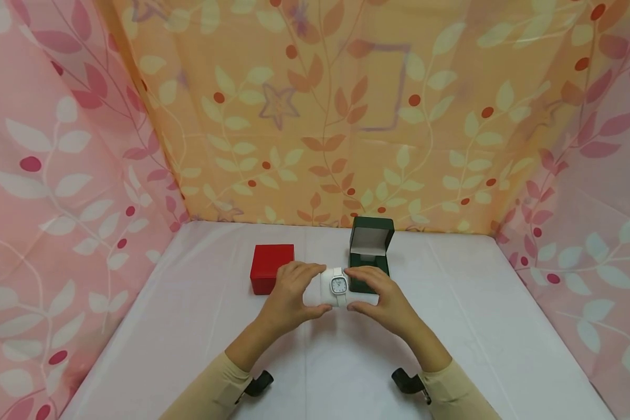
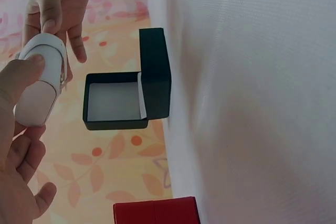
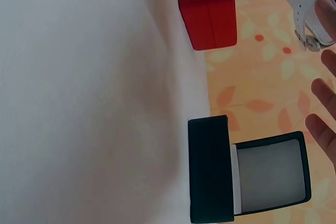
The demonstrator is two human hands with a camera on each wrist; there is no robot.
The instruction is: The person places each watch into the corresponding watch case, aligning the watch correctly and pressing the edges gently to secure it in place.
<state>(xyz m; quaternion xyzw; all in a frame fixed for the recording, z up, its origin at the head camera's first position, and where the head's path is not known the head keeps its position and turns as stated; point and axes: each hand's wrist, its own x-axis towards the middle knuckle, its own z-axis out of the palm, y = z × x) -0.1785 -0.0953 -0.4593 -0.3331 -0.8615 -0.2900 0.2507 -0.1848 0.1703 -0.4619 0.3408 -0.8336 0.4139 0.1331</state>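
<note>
A white watch [image 1: 338, 285] is strapped round a white cushion [image 1: 322, 291], held just above the table between both hands. My left hand [image 1: 317, 290] pinches the cushion's left end between thumb and fingers; in the left wrist view the cushion [image 2: 37, 85] lies under my thumb. My right hand [image 1: 353, 290] pinches the right end. The right wrist view shows the watch strap [image 3: 310, 9] and my right fingers [image 3: 321, 125] at the frame edge. Directly behind the hands a dark green box [image 1: 370, 254] stands with its lid up and its pale lining bare [image 2: 113, 100].
A closed red box [image 1: 270, 268] sits left of the green one, close to my left hand. Everything rests on a white cloth-covered table [image 1: 346, 361]. Floral fabric walls [image 1: 315, 116] enclose the table at the back and on both sides.
</note>
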